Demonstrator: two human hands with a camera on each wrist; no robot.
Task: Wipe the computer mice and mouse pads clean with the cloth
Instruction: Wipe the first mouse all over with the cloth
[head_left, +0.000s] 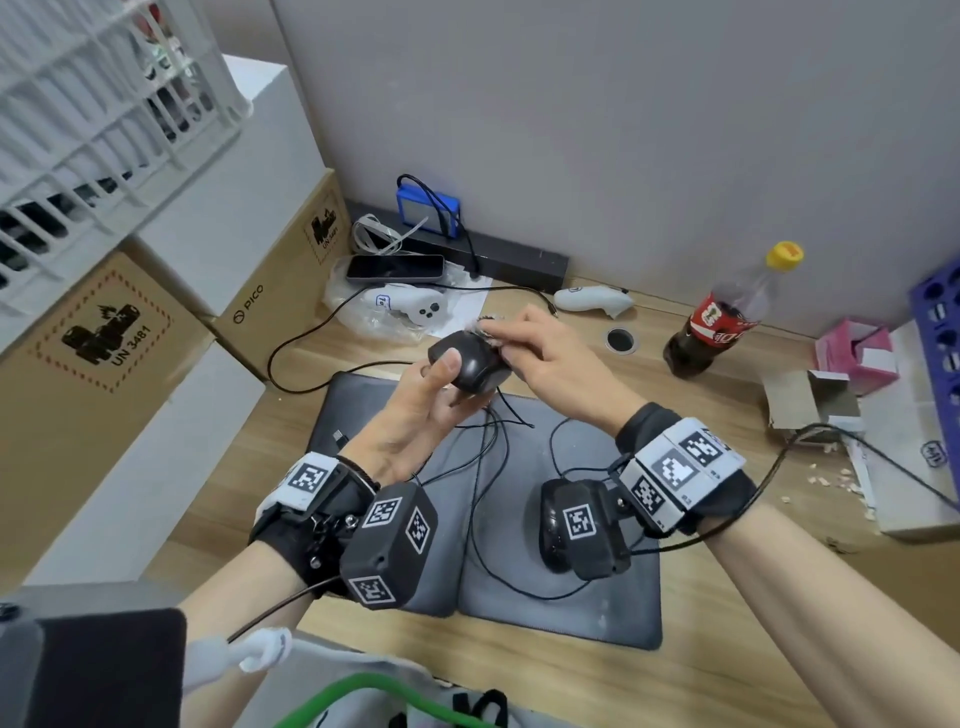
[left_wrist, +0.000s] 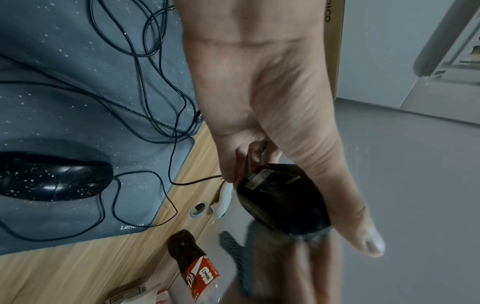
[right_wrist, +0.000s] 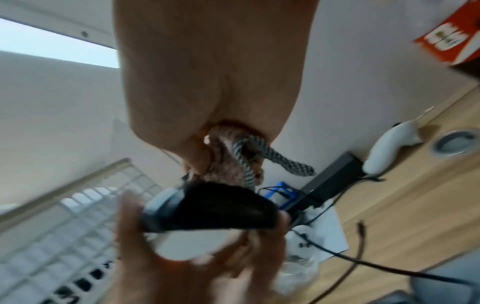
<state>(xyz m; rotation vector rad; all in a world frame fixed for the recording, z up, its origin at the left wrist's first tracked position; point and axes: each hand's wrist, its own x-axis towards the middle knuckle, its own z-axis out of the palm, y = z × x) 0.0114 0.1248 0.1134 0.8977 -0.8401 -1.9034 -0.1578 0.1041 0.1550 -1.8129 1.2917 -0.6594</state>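
Observation:
My left hand (head_left: 441, 384) holds a black wired mouse (head_left: 470, 364) up above the desk, thumb on its near end and fingers underneath. The mouse (left_wrist: 280, 197) shows its underside in the left wrist view. My right hand (head_left: 524, 338) pinches a small bunched cloth (head_left: 491, 325) against the mouse's far top side. The cloth (right_wrist: 233, 160) is checked grey and white, crumpled in the fingers over the mouse (right_wrist: 218, 207). A second black mouse (left_wrist: 52, 176), speckled with white crumbs, lies on the grey mouse pad (head_left: 597, 597), largely hidden behind my right wrist camera in the head view.
Tangled black cables (head_left: 488, 447) lie across the pad. A cola bottle (head_left: 722, 322) stands at the right, with white controllers (head_left: 592, 299), a phone (head_left: 395, 267) and a blue battery pack (head_left: 428, 208) behind. Cardboard boxes (head_left: 104, 353) and a white crate (head_left: 93, 104) stand to the left.

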